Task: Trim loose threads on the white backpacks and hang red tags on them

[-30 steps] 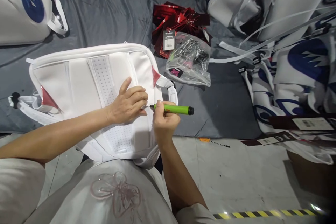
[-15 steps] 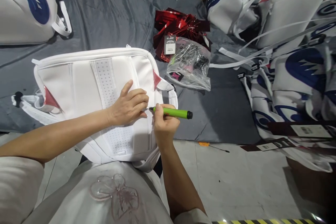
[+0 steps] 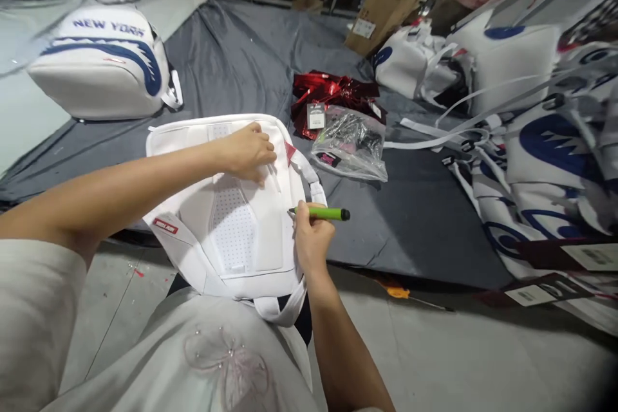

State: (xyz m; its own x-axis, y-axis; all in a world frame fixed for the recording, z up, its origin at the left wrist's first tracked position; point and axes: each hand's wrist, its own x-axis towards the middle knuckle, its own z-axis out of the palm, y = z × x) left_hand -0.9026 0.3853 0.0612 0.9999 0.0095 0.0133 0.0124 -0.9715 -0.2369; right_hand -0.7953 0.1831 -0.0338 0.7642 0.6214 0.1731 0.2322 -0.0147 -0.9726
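A green marker point(image 3: 329, 213) is pinched in the right hand point(image 3: 313, 237). The backpack point(image 3: 270, 238) is touched by the left hand point(image 3: 250, 150); its grip cannot be told.

Left hand point(image 3: 251, 151) on the near bag point(image 3: 236, 222), right hand point(image 3: 313, 236) holding a pen point(image 3: 328, 213) at its right side, pouch point(image 3: 351, 147) beyond

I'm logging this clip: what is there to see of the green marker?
The green marker has a smooth, bright green barrel that looks like plastic, with a black end piece and a narrow dark tip. It lies almost level across the picture, tip to the left. The right hand grips it, thumb and fingers covering part of the barrel. The tip is over the right side of the white bag; whether it touches is unclear.
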